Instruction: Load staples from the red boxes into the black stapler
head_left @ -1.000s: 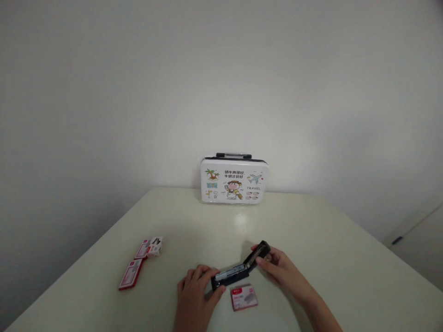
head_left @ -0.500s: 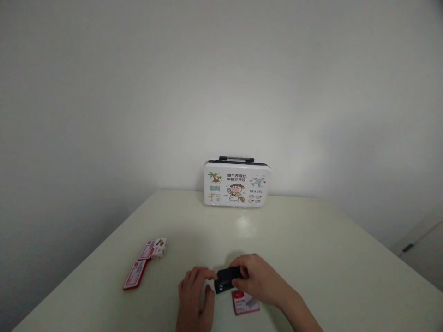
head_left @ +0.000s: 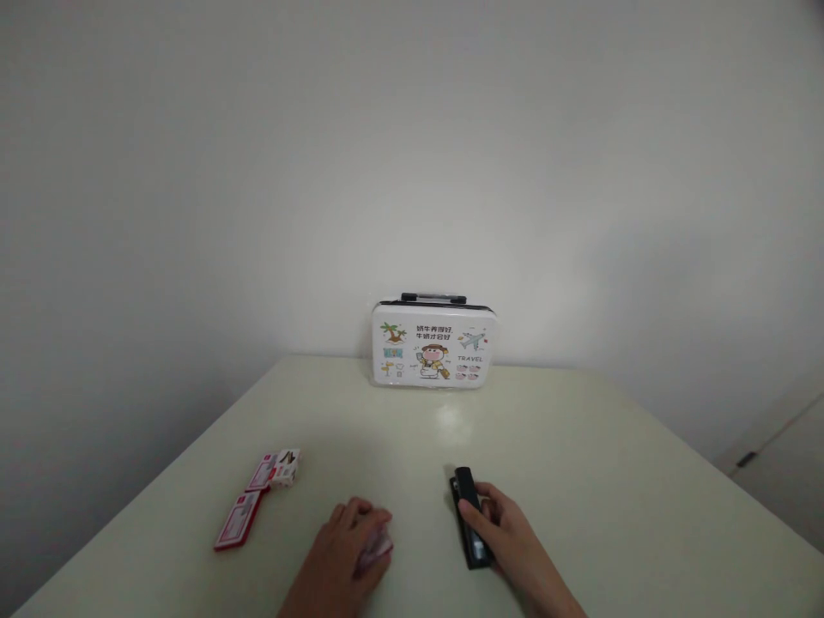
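A person sits at a pale cream desk [head_left: 579, 446], seen from a camera on the head; two bare hands show at the bottom of the view. The right hand [head_left: 508, 536], at about five o'clock from the desk's middle, rests on a black stapler [head_left: 469, 515] that lies flat on the desk, long axis running from twelve to six o'clock; the fingers [head_left: 473, 512] curl over its near half and right side in a light grip, thumb side hidden. The left hand [head_left: 344, 549], at about seven o'clock, covers a small red and white staple box [head_left: 378, 544]; its fingers are closed loosely over the box, only one corner peeking out.

The stapler looks closed, rigid and fairly dense for its size, probably with smooth plastic sides that could slip; the surest hold would be across its middle, thumb on one side and fingers on the other, away from the hinged tail. The staple box seems light thin card, easily crushed; hold it by its long edges.

At nine o'clock from the left hand lie two more red packets [head_left: 239, 518] and an opened white carton [head_left: 283, 468]; at twelve o'clock, against the wall, stands a white cartoon-printed case [head_left: 433, 348] with a black handle.
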Motion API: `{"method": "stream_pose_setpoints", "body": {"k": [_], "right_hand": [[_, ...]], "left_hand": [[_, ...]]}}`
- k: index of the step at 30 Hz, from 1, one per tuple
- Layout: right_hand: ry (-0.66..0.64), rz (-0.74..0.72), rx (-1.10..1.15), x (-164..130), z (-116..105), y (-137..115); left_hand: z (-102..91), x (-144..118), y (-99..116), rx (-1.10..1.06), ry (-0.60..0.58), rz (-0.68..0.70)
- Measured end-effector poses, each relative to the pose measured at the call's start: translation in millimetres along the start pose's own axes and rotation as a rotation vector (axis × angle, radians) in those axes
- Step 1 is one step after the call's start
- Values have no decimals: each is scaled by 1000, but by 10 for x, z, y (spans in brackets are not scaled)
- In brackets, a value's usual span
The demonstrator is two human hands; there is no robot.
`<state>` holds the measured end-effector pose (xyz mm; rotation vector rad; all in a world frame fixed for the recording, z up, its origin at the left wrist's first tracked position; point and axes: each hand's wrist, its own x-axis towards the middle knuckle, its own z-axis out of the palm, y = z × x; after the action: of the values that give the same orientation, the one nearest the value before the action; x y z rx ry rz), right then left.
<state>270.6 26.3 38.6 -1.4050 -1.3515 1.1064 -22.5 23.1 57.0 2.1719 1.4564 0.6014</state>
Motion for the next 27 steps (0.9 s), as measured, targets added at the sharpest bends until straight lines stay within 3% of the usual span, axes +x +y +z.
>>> {"method": "stream_pose_setpoints", "body": {"k": [3, 7, 10, 12, 16, 19, 21, 24, 27], "right_hand": [[-2, 73, 168, -161, 289, 30], [16, 71, 259, -222, 669, -64], [35, 68, 266, -192, 788, -118], [40, 72, 254, -180, 791, -132], [48, 72, 235, -198, 750, -136], [37, 72, 239, -212, 746, -137], [38, 67, 237, -215, 755, -134], [58, 58, 227, -217, 770, -125], [71, 76, 233, -229, 778, -139]], "left_hand": [[86, 41, 95, 17, 117, -125], [379, 167, 446, 20, 181, -144], [526, 208, 570, -30, 224, -184], [525, 194, 526, -98, 247, -170], [203, 66, 111, -107, 355, -149], [-225, -120, -417, 183, 611, -295], [-459, -268, -756, 382, 692, -509], [-568, -454, -1057, 472, 545, -619], [-427, -540, -1059, 432, 384, -515]]}}
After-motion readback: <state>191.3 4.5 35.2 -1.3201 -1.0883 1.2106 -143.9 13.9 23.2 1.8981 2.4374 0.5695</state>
